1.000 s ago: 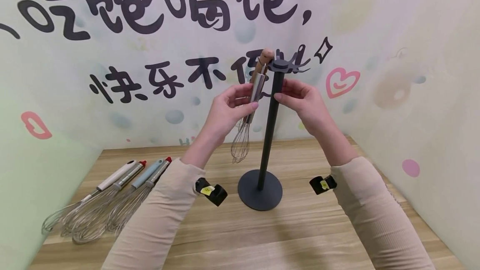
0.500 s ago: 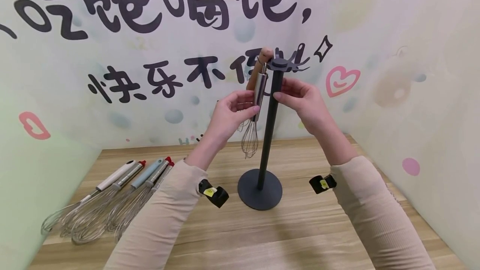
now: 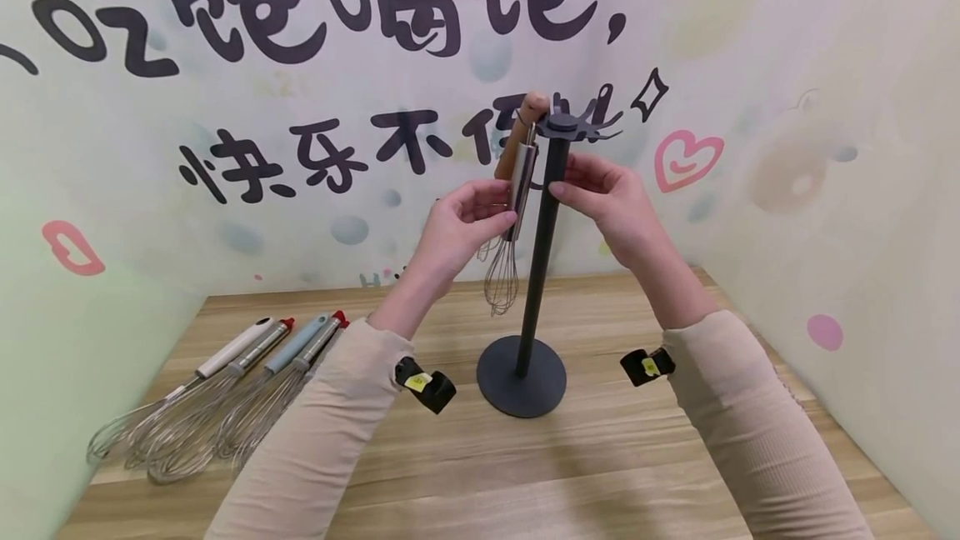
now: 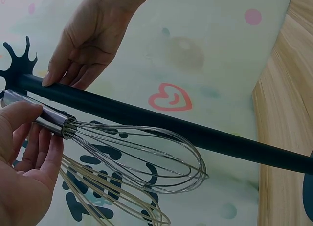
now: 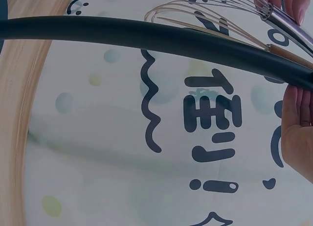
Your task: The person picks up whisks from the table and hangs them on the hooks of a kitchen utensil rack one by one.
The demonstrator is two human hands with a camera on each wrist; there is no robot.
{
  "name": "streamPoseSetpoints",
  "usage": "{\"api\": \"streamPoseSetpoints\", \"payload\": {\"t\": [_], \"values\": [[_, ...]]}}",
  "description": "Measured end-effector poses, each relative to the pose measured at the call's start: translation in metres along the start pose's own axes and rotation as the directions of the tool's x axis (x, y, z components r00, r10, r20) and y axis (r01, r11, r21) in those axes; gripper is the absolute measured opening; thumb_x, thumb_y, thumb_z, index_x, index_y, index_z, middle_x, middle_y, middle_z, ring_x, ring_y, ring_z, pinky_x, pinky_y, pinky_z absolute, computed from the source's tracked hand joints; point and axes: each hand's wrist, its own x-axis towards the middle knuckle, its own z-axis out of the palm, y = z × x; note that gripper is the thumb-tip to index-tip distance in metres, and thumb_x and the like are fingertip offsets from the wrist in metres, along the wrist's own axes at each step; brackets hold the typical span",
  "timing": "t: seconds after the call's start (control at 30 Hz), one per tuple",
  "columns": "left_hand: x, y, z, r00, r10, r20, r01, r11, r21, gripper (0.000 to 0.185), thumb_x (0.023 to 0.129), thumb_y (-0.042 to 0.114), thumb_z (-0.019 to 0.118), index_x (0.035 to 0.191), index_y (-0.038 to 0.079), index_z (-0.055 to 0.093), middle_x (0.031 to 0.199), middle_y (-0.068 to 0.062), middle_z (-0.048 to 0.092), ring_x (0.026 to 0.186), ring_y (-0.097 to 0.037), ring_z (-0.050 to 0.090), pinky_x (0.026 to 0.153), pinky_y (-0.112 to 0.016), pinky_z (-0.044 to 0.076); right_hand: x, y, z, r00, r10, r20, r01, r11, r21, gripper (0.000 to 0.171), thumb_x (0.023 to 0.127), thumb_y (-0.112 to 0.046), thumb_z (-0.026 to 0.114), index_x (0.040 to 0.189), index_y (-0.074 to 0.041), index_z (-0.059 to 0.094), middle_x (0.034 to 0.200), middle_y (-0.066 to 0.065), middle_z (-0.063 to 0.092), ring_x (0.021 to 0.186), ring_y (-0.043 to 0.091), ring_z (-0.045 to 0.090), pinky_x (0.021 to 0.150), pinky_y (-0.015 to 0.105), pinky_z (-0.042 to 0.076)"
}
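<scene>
A black stand (image 3: 521, 376) with a tall pole and a ring of hooks (image 3: 572, 126) at the top rises from the wooden table. My left hand (image 3: 504, 205) pinches the steel handle of a whisk (image 3: 522, 177), which hangs upright close to the pole's left side with its top up by the hooks. The left wrist view shows my thumb and fingers on that handle (image 4: 46, 117) and the wires (image 4: 146, 157) beside the pole (image 4: 186, 133). A wooden-handled whisk (image 3: 519, 133) hangs just behind. My right hand (image 3: 566, 182) holds the pole between thumb and fingers just below the hooks.
Several whisks (image 3: 217, 407) with white, blue and steel handles lie side by side at the table's left. The printed wall stands close behind the stand, and side walls close in at left and right. Bare wooden tabletop (image 3: 600, 457) stretches in front of the base.
The steel whisk has swung right from a tilted pose and now hangs upright against the pole, slightly higher. My right hand has kept its place on the pole.
</scene>
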Motion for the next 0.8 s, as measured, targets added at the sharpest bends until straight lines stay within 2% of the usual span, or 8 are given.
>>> {"api": "streamPoseSetpoints", "payload": {"t": [0.23, 0.43, 0.6, 0.8], "values": [[-0.001, 0.002, -0.004, 1.000, 0.000, -0.011, 0.000, 1.000, 0.007, 0.039, 0.089, 0.005, 0.065, 0.127, 0.004, 0.057, 0.125, -0.016, 0.060, 0.111, -0.021, 0.059, 0.096, -0.028, 0.050, -0.001, -0.002, 0.000, 1.000, 0.011, -0.003, -0.011, 1.000, -0.025, 0.043, 0.091, -0.011, 0.063, 0.132, -0.001, 0.052, 0.102, -0.008, 0.061, 0.103, 0.011, 0.056, 0.089, 0.012, 0.048], [-0.004, 0.005, -0.010, 1.000, -0.005, -0.024, 0.006, 0.999, 0.031, 0.039, 0.089, 0.005, 0.065, 0.127, 0.005, 0.057, 0.124, -0.014, 0.061, 0.109, -0.020, 0.060, 0.095, -0.026, 0.050, -0.002, -0.002, 0.001, 1.000, 0.019, -0.013, -0.020, 0.999, -0.043, 0.043, 0.091, -0.011, 0.064, 0.131, -0.002, 0.053, 0.102, -0.008, 0.062, 0.102, 0.011, 0.056, 0.089, 0.013, 0.048], [-0.007, 0.007, -0.018, 1.000, -0.006, -0.026, 0.007, 0.998, 0.056, 0.040, 0.089, 0.005, 0.064, 0.128, 0.005, 0.056, 0.124, -0.015, 0.060, 0.109, -0.020, 0.060, 0.094, -0.025, 0.050, -0.002, -0.003, 0.001, 1.000, 0.016, -0.017, -0.017, 0.999, -0.048, 0.043, 0.090, -0.011, 0.064, 0.131, -0.001, 0.054, 0.100, -0.009, 0.062, 0.101, 0.010, 0.056, 0.087, 0.012, 0.048], [-0.010, 0.006, -0.034, 0.999, -0.032, -0.012, 0.033, 0.995, 0.099, 0.041, 0.090, 0.002, 0.061, 0.131, 0.004, 0.054, 0.127, -0.017, 0.059, 0.116, -0.026, 0.058, 0.098, -0.027, 0.050, -0.003, -0.004, 0.001, 1.000, 0.016, -0.019, -0.017, 0.998, -0.065, 0.043, 0.091, -0.011, 0.064, 0.131, -0.002, 0.054, 0.100, -0.010, 0.062, 0.101, 0.010, 0.056, 0.089, 0.014, 0.047]]}}
